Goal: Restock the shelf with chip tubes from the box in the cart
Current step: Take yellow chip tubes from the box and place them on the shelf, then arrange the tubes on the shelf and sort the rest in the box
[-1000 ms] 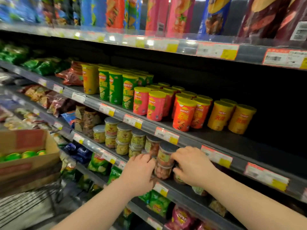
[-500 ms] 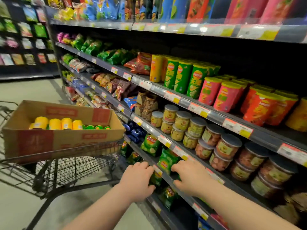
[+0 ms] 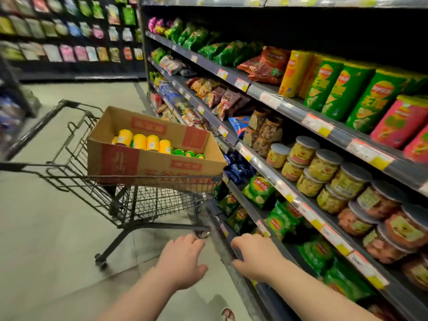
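A cardboard box (image 3: 129,165) sits in a black wire cart (image 3: 148,202) on the left. Inside it stand several yellow chip tubes (image 3: 141,141) and, beside them, lower green-lidded tubes (image 3: 188,154). On the shelf (image 3: 298,107) at upper right stand tall yellow, green and pink chip tubes (image 3: 361,98). My left hand (image 3: 183,260) hangs empty below the cart's front, fingers loosely bent. My right hand (image 3: 257,256) is empty too, held over a low shelf edge (image 3: 222,249); I cannot tell whether it touches it.
Jars of snacks (image 3: 324,172) fill the shelf below the tubes. Green chip bags (image 3: 280,218) lie on the lower shelves. The aisle floor (image 3: 46,239) stretches left of the cart. Another rack of bagged goods (image 3: 69,31) stands at the far end.
My view has swung left and down from the shelf toward the cart. Both hands have dropped away from the jar shelf and now hang lower, near the bottom shelves.
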